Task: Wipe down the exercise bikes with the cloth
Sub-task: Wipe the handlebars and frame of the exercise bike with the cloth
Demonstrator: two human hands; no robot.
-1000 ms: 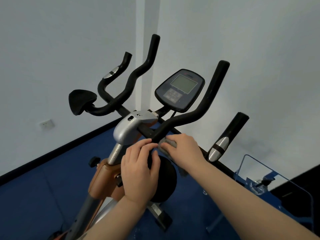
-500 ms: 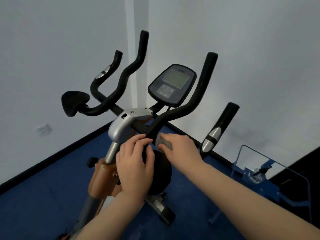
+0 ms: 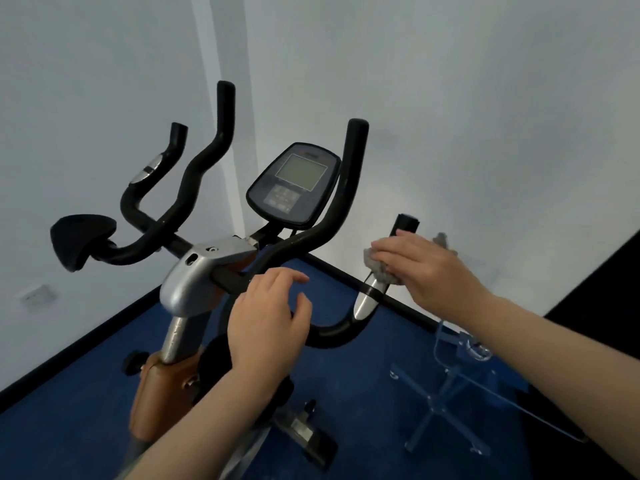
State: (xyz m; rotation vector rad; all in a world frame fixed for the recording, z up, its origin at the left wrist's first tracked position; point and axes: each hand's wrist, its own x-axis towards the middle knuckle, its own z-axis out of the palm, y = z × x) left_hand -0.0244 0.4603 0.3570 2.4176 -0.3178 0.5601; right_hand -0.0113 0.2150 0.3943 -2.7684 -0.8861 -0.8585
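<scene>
An exercise bike (image 3: 204, 271) with black handlebars, a grey clamp and a dark console (image 3: 294, 185) stands in front of me. My right hand (image 3: 426, 268) grips a grey cloth (image 3: 381, 268) wrapped around the outer right grip (image 3: 405, 225), just above its silver sensor band (image 3: 363, 303). The black tip of that grip pokes out above my fingers. My left hand (image 3: 266, 323) rests on the handlebar crossbar near the clamp, fingers spread and loosely curled, holding nothing.
White walls meet in a corner behind the bike. The floor is blue carpet. A blue metal frame (image 3: 446, 403) stands on the floor at the lower right. A black elbow pad (image 3: 81, 240) juts out on the left of the handlebars.
My right hand has carried the cloth from the centre of the handlebar out and up to the outer right grip. My left hand stays near the clamp.
</scene>
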